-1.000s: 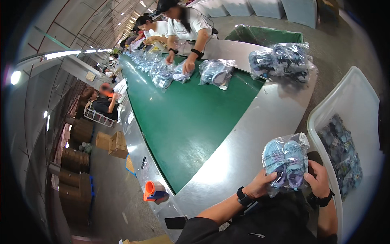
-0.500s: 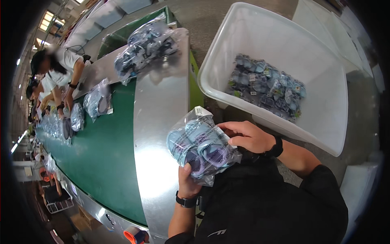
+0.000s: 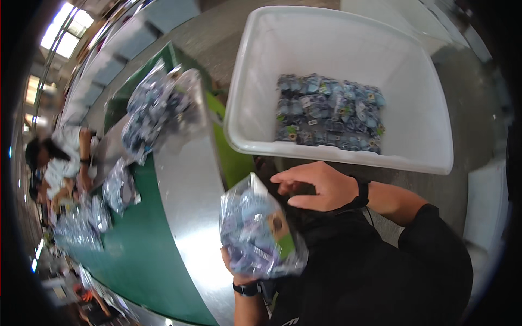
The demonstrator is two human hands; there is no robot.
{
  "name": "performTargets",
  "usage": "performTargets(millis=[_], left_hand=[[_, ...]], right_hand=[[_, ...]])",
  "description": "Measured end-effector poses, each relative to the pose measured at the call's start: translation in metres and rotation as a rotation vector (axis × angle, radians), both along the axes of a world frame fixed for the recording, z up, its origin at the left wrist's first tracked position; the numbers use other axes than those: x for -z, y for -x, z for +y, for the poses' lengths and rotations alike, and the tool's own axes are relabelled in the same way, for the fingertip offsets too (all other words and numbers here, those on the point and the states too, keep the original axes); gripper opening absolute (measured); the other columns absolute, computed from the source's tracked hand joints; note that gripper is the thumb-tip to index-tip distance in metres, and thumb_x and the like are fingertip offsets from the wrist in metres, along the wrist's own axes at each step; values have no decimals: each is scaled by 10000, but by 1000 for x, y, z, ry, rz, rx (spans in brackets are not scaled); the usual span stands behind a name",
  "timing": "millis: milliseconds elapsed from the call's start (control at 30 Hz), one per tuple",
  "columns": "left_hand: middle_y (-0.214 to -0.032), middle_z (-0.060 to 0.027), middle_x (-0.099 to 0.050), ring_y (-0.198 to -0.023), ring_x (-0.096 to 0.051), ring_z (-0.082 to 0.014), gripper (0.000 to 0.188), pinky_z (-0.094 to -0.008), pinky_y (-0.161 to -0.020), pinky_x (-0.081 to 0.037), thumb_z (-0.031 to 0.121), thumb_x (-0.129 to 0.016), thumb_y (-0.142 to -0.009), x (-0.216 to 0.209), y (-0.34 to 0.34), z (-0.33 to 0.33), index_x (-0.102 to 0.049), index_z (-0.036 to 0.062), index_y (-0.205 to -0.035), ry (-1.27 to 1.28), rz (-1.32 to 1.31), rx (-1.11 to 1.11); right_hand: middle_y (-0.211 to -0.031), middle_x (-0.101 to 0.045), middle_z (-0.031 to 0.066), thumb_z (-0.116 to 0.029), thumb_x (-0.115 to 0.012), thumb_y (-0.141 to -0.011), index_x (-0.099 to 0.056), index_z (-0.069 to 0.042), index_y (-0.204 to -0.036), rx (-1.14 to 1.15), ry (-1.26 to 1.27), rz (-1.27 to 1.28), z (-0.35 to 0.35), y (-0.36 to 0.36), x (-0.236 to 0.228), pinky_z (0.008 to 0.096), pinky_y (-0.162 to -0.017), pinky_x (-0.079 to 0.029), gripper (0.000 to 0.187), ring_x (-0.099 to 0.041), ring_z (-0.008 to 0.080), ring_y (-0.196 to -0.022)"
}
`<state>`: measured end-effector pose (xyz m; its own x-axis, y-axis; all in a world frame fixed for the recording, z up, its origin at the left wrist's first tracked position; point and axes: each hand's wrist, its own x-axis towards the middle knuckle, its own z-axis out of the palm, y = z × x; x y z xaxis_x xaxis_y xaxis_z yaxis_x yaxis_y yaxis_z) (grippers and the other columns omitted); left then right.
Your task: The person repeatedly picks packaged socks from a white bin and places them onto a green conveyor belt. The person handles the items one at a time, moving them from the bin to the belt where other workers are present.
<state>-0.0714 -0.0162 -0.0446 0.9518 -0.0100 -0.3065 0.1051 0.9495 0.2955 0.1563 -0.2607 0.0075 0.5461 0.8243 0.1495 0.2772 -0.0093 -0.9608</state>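
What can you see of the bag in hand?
The bag is clear, shiny and creased, apparently plastic. Inside are what look like blue and purple shoes; a brown-and-green patch shows at its right, a white label at its top. The left hand holds it tilted, near the counter, from its lower left; the right hand is open beside its top.

Grey floor at your 12, more of it round at 3. Bright paned windows up at your 10, pale bins lined up at 11. Green belt at 8, steel edge at 9, glare on it toward 7. Lamps far out at your 8.
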Motion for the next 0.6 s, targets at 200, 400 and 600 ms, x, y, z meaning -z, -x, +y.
performTargets(millis=[200,400,600], left_hand=[[-1581,-216,-457,-1407,-497,-431,818,-611,-1100,-469,690,-413,-1028,-11,-12,-14,-369,127,-1619,-144,163,92],[-1488,-226,-536,-1325,-563,-416,772,-572,-1007,-535,657,-385,-1057,5,-36,-27,-417,86,-1575,-192,242,291],[-1395,-236,-615,-1244,-628,-401,738,-533,-914,-602,623,-357,-1086,15,-63,-34,-465,44,-1530,-323,200,369]], right_hand=[[-1562,-463,179,-53,-866,-725,-485,-179,-1568,-52,-177,-388,-18,11,-7,468,-1144,-451,934,-485,377,-1434],[-1300,-669,75,-44,-875,-669,-707,-132,-1274,-221,-163,-343,-44,-2,1,469,-995,-520,634,-625,335,-1231],[-1036,-725,113,-176,-911,-737,-725,-49,-1147,171,-40,-191,-121,-35,6,357,-795,-575,468,-725,272,-941]])
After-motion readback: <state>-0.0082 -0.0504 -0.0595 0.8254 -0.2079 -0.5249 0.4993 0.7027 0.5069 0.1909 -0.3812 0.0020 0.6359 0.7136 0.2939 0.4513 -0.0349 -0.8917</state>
